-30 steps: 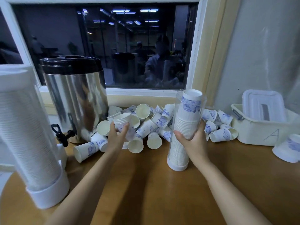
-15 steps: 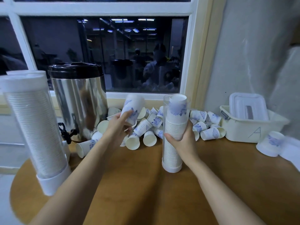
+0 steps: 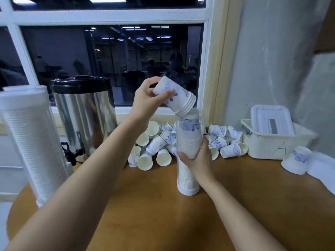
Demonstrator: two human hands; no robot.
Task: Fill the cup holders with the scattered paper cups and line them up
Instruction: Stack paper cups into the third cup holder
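Over the cup holder [image 3: 187, 180], my left fingers [image 3: 154, 81] grip a tilted stack of nested cups [image 3: 178, 98]; my right fingers [image 3: 183, 155] wrap the holder's middle, partly hiding the scattered cups [image 3: 155, 142] behind.

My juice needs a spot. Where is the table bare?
Bare: the brown wooden table in front of the clear plastic cup holder, and right of it before the cream plastic bin. Crowded: the scattered paper cups between the steel urn and that bin.

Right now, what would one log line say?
right hand: grips clear cup holder, upright on table | left hand: holds small cup stack tilted, mouths down, at its open top | loose cups: heaped behind
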